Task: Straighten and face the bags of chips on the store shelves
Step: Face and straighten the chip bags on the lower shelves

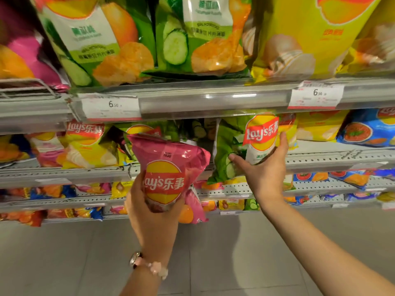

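The left hand (149,212) grips a pink chip bag (168,165) from below, holding it upright in front of the middle shelf's (64,174) front edge. To its right, the right hand (263,167) holds a green chip bag (245,144), thumb across its front, standing at that shelf's front edge.

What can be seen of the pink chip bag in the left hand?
The pink chip bag is glossy crinkled foil with a red and yellow Lay's logo facing the camera, right way up. It is off the shelf, held in front of the second shelf's edge, tilted slightly. The left hand grips its lower part, squeezing it narrow, so the top flares wide. Its sealed top edge overlaps a green bag behind. Nothing else visibly touches it.
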